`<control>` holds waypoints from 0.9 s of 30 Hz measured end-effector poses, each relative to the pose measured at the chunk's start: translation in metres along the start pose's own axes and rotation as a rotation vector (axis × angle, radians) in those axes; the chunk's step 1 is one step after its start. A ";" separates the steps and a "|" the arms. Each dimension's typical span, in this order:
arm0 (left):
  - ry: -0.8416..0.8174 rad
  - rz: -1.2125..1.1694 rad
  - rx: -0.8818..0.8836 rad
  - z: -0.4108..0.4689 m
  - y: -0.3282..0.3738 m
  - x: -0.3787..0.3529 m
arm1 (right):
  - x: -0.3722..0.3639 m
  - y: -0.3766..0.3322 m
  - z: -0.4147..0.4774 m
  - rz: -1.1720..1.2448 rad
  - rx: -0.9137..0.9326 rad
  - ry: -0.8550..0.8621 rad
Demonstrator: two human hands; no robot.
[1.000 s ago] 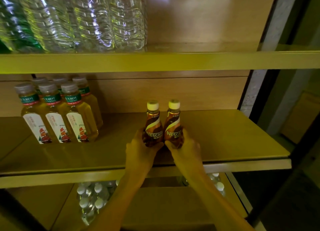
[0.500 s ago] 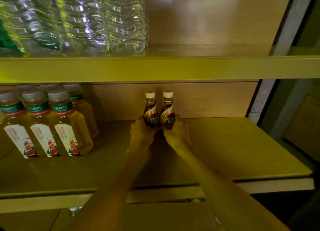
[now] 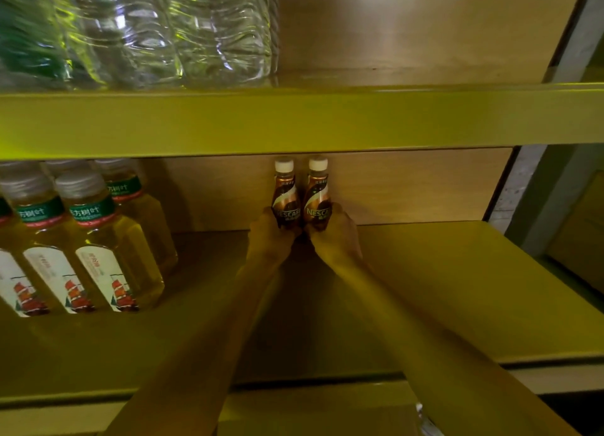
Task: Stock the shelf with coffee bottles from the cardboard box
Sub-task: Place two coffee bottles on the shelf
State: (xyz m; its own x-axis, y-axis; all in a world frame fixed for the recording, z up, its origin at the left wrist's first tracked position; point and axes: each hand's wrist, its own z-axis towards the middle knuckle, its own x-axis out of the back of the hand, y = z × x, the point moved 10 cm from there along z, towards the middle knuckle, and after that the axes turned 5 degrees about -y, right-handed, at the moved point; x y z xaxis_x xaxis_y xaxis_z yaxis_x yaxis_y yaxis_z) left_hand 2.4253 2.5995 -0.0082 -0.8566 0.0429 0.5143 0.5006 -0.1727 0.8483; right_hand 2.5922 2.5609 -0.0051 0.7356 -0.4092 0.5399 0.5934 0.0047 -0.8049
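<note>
Coffee bottles (image 3: pixel 287 196), 2, touching, were held upright at frame centre, deep on the shelf (image 3: pixel 457 288). Left hand (image 3: pixel 272 236) wrapped 1 low down, right hand (image 3: pixel 334 237) the other. Likely light, rigid, slick.

Dim yellow-green light falls across a wooden shelving unit (image 3: pixel 327 118) with a pale wood back panel (image 3: pixel 408 187). Beyond the unit's right edge stands a grey speckled wall post (image 3: pixel 513 187).

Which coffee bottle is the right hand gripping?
The coffee bottle farther from the tea bottles; the right hand grips it, the left hand grips the other coffee bottle.
</note>
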 end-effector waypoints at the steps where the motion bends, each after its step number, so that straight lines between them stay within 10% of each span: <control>1: -0.001 0.010 -0.004 0.000 0.000 0.000 | 0.000 0.000 0.001 0.003 0.006 -0.002; 12: -0.060 0.657 -0.063 -0.040 0.005 0.016 | 0.017 -0.012 -0.036 -0.658 0.101 -0.166; 27: -0.144 0.708 -0.232 -0.209 0.046 0.035 | 0.087 -0.045 -0.209 -0.601 0.081 -0.180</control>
State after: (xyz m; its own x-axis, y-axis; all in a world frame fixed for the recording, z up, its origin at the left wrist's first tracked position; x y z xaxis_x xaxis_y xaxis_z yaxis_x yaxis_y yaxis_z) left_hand 2.3918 2.3870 0.0227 -0.3076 -0.0303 0.9510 0.8722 -0.4085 0.2690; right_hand 2.5615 2.3348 0.0264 0.3054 -0.2016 0.9306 0.9377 -0.1064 -0.3307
